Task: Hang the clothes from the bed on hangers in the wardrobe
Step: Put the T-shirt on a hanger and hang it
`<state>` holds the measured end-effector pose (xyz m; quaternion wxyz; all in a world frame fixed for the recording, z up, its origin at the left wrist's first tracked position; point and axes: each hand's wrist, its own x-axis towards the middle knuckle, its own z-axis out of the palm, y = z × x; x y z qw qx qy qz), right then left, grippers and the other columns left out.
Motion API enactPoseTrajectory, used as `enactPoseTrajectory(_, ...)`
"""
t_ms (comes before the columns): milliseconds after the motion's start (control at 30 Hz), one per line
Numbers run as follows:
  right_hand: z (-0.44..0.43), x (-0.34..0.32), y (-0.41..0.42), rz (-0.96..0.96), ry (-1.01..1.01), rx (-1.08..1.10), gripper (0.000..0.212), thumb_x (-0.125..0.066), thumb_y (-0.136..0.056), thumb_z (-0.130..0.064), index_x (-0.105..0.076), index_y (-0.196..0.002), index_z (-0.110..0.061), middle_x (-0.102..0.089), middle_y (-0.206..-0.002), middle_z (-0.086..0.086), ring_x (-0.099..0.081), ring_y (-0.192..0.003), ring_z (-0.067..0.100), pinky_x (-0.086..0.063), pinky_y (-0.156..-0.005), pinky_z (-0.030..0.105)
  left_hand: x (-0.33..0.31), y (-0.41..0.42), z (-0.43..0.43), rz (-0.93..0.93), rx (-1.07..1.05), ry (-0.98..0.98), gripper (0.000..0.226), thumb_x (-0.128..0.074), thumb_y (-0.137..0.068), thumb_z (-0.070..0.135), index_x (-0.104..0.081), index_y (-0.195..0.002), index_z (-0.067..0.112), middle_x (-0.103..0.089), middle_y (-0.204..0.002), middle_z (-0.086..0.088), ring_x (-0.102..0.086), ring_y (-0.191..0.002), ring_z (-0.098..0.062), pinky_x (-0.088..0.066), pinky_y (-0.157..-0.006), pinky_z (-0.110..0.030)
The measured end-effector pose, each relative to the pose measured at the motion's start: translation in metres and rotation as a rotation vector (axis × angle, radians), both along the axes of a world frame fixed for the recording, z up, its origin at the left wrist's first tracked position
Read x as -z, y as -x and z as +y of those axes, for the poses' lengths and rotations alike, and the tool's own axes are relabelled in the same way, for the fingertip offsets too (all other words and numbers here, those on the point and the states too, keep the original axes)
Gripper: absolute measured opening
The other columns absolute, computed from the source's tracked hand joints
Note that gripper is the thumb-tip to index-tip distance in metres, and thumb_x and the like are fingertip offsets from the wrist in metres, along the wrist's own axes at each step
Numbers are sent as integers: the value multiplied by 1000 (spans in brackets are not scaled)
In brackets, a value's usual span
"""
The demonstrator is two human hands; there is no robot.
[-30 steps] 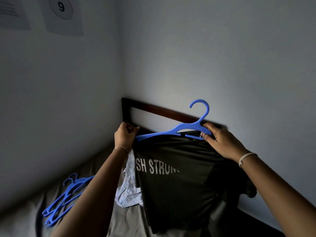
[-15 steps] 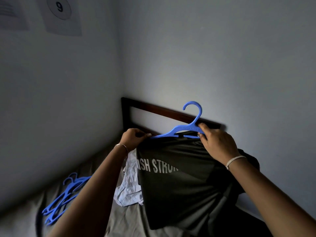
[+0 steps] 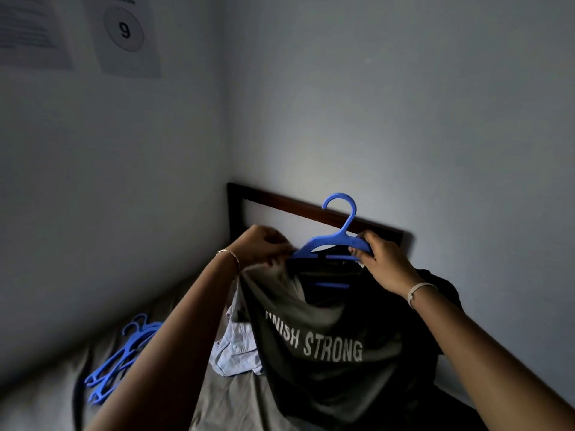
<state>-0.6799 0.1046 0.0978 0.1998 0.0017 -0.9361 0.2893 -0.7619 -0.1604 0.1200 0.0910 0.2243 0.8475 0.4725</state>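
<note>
**T-shirt (image 3: 326,353) going on the blue hanger (image 3: 331,241), both hands up top**

Closest to the camera are the two forearms reaching up and away over the bed (image 3: 224,399), which has a plain grey sheet on it. The dark tee with "FINISH STRONG" across the chest hangs between the arms, and its lower end drapes down onto the bed.

Up at the top, the left hand (image 3: 261,247) is on the left end of the hanger, fingers curled and pinching the shirt's shoulder fabric right where it meets the plastic. It's a bit blurry there, so I can't tell if it's got the hanger arm too. The right hand (image 3: 385,262) is clenched around the hanger itself near the neck, thumb on top and fingers underneath, with the hook sticking up just left of it. The hanger's lower bar shows through the collar opening. There's a thin bracelet (image 3: 228,255) on the left wrist and a pale band (image 3: 418,290) on the right.

Behind the tee, left of it, a light shirt (image 3: 233,346) lies crumpled on the bed. Further left, near the wall, is a small pile of spare hangers (image 3: 124,353), same blue.

Past all that is the dark wooden headboard (image 3: 280,202) in the corner, and high up on the left wall (image 3: 93,181) are sheets of paper (image 3: 124,35), one with a circled 9.
</note>
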Motion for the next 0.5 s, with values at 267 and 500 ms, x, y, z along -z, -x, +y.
enactPoseTrajectory(267, -7, -25, -28, 9, 126, -215, 12, -63, -89, -39, -61, -85, -27, -64, -76, -14, -59, -70, -10, -41, -64, 10, -32, -55, 49, 365, 10, 58, 24, -74, -82, 30, -72, -103, 17, -71, -96, -1, -67, -91, -18, -52, -86, -35)
enactPoseTrajectory(500, 5, -31, -37, 76, 310, -168, 46, -49, -96, -49, -68, -77, -12, -69, -73, 5, -60, -75, 14, -47, -74, 32, -35, -86, 38, 389, -85, 81, 27, -70, -87, 25, -70, -112, 16, -71, -103, -1, -64, -93, -12, -51, -91, -30)
